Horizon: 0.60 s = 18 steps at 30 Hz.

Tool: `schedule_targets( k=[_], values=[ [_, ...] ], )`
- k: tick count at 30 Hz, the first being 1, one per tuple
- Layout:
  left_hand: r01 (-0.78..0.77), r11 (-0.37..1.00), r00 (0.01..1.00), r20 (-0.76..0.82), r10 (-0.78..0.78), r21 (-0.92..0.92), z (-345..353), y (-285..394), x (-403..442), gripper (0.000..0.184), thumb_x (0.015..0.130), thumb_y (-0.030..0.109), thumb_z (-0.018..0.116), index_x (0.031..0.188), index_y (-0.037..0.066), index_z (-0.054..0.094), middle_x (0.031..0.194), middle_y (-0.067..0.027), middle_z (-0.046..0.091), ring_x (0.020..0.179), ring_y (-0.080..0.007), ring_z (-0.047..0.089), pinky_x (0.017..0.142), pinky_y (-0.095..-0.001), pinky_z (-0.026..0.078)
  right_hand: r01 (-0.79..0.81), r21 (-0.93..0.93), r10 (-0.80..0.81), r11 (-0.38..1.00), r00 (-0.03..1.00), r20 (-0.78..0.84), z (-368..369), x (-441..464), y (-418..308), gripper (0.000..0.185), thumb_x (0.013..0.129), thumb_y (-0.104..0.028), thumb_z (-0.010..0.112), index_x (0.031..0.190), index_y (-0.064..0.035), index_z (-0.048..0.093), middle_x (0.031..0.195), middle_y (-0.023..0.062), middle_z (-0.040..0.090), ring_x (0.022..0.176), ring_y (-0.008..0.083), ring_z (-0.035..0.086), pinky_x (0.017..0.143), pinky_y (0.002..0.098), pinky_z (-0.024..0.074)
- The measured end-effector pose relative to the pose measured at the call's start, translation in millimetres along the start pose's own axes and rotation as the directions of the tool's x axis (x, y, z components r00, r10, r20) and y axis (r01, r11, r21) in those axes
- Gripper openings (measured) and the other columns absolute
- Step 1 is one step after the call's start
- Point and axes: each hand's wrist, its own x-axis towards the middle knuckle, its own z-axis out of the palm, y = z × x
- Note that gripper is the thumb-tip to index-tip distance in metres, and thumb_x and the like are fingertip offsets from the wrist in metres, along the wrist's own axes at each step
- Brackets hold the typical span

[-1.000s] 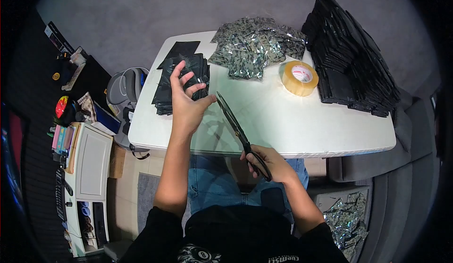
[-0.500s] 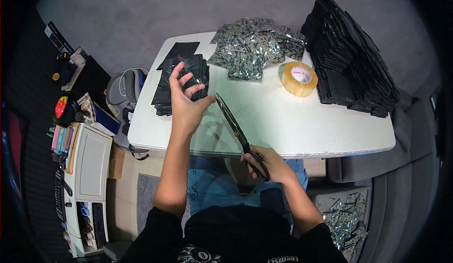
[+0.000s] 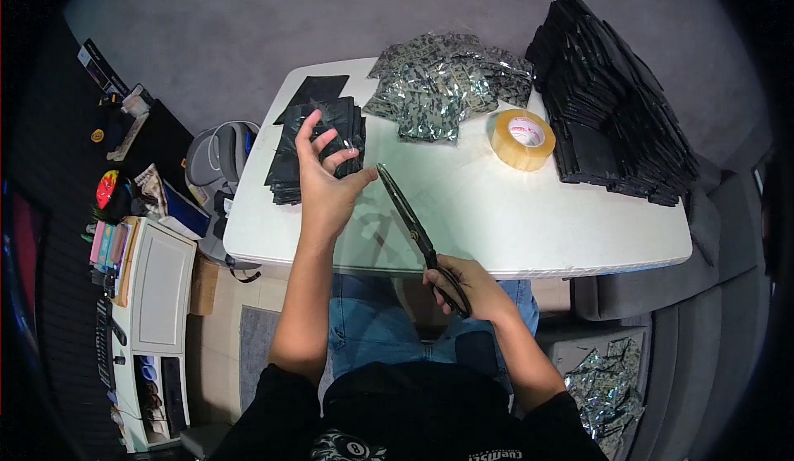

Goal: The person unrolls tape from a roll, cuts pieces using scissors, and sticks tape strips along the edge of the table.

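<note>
My right hand (image 3: pixel 470 286) grips the black handles of a pair of scissors (image 3: pixel 411 219) near the table's front edge. The blades look nearly closed and point up and to the left. Their tip is close to the thumb of my left hand (image 3: pixel 329 184), which is raised with its fingers spread. Behind that hand lies a stack of black packets (image 3: pixel 285 159), partly covered by it. A faint clear sheet (image 3: pixel 364 234) seems to hang between my hands over the table; its edges are hard to make out, and I cannot tell if my left hand touches it.
On the white table (image 3: pixel 595 234) are camouflage-patterned packets in shiny plastic (image 3: pixel 430 89), a roll of clear tape (image 3: pixel 523 140) and a tall pile of black packets (image 3: pixel 612 114). More camouflage packets (image 3: pixel 608 386) lie low at the right. A white cabinet (image 3: pixel 161 283) stands left.
Both hands and the scissors hold almost the same pose. The view has shifted very slightly; nothing has been taken up or let go.
</note>
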Motion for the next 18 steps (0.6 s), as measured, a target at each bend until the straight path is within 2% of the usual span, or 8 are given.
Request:
schedule_targets(
  k=[9,12,15,18],
  values=[
    [-0.018,0.999,1.0,-0.005,0.018,-0.033,2,7,-1,0.119,0.069,-0.025,0.08,0.166,0.018,0.027,0.15,-0.0186,0.042,0.116,-0.0232,0.061,0.082,-0.0354,0.067,-0.008,-0.014,0.007,1.0,1.0,-0.015,1,3,0,0.034,0.113,-0.036,0.063,0.103,-0.0034,0.067,0.07,-0.002,0.062,0.057,0.0058,0.059,0.055,0.0248,0.0477],
    [-0.08,0.992,0.997,-0.027,0.078,-0.099,1,13,-4,0.116,0.072,-0.025,0.077,0.167,0.017,0.025,0.152,-0.018,0.04,0.116,-0.0233,0.061,0.082,-0.0358,0.067,-0.05,-0.022,0.049,0.999,0.998,-0.04,2,1,-14,0.036,0.113,-0.038,0.063,0.102,-0.0037,0.067,0.07,-0.002,0.062,0.057,0.006,0.059,0.055,0.0244,0.0474],
    [-0.217,0.968,0.976,-0.062,0.211,-0.126,-4,20,-7,0.115,0.074,-0.025,0.075,0.167,0.015,0.023,0.154,-0.0183,0.037,0.117,-0.0232,0.06,0.083,-0.0359,0.067,-0.01,-0.003,0.01,1.0,0.999,-0.038,-1,6,-17,0.039,0.111,-0.042,0.065,0.102,-0.0036,0.067,0.07,-0.001,0.063,0.057,0.0074,0.06,0.055,0.0257,0.0479],
    [-0.334,0.932,0.942,-0.077,0.326,-0.143,-12,24,-13,0.112,0.076,-0.023,0.076,0.168,0.015,0.025,0.157,-0.0214,0.039,0.117,-0.0246,0.061,0.085,-0.0366,0.068,0.026,-0.139,-0.04,0.99,0.994,-0.104,-1,11,-25,0.044,0.108,-0.045,0.069,0.102,-0.0023,0.069,0.068,0.0021,0.063,0.056,0.011,0.06,0.056,0.03,0.0478]
  ],
)
